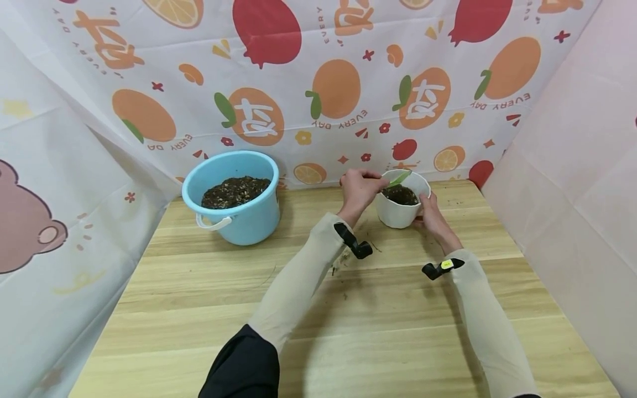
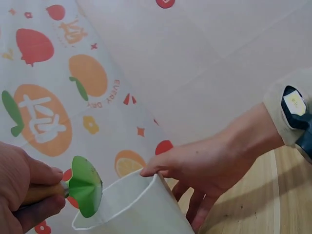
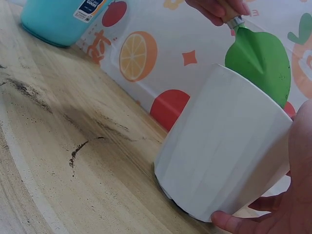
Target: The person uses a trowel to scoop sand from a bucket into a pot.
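Observation:
My left hand (image 1: 360, 190) grips the wooden handle (image 2: 41, 194) of a small green trowel (image 3: 261, 61). The trowel's blade is over the mouth of a white pot (image 1: 396, 216), partly behind the rim in the right wrist view. Dark soil (image 1: 401, 194) lies inside the pot. On the pot's right side, my right hand (image 1: 436, 221) holds the wall, with the thumb near the rim and the other fingers lower down in the left wrist view. Whether the blade touches the soil cannot be seen.
A light blue bucket (image 1: 254, 224) with dark soil (image 1: 235, 192) in it stands at the back left, its white handle hanging down in front. Crumbs of soil (image 3: 80, 148) are scattered on the wooden table (image 1: 199, 309). A fruit-patterned cloth (image 1: 209, 50) hangs right behind.

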{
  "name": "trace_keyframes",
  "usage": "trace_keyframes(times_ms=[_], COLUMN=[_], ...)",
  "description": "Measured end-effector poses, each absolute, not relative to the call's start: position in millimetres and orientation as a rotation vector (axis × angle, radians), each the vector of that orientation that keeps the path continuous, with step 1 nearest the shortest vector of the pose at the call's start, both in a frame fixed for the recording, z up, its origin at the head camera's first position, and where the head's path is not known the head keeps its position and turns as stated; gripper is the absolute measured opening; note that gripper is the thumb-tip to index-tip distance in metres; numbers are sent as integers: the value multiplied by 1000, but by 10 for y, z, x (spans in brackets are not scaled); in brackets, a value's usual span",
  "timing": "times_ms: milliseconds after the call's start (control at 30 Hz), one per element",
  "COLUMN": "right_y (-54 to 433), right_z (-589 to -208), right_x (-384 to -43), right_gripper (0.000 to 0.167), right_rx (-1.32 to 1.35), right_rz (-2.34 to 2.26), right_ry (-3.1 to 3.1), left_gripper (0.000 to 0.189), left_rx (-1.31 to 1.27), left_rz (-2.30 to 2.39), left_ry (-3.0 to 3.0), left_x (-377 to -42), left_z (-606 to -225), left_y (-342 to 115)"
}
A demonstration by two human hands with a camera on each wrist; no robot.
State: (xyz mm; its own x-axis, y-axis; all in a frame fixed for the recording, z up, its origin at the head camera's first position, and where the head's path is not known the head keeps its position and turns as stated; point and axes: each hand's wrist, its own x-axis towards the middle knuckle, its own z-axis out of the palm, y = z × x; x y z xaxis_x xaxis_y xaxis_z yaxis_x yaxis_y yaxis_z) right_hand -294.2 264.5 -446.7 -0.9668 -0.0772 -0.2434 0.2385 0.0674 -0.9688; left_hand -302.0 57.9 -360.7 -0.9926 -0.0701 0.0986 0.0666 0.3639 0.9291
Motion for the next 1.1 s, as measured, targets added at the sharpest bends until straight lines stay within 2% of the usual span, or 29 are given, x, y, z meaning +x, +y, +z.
trace_keyframes(times_ms=[367,700,1100], right_y=[2627,2653,2664], right_z=[-4413,-4568,-4557], right_x=[-2911,-2960,-2961], right_gripper=[65,64,66], right_rx=[171,155,145], right_rz=[-1997,-2011,-1962], right_ry=[2109,2131,2172], left_gripper=[12,12,15], left_rx=[67,62,-170], left_rz=[-1937,-1998,-1777], left_ry=[-2408,-2396,-2421], left_x=[-3005,-2936,-2852], left_z=[-3562,-3466,-3320], left_y=[535,506,369])
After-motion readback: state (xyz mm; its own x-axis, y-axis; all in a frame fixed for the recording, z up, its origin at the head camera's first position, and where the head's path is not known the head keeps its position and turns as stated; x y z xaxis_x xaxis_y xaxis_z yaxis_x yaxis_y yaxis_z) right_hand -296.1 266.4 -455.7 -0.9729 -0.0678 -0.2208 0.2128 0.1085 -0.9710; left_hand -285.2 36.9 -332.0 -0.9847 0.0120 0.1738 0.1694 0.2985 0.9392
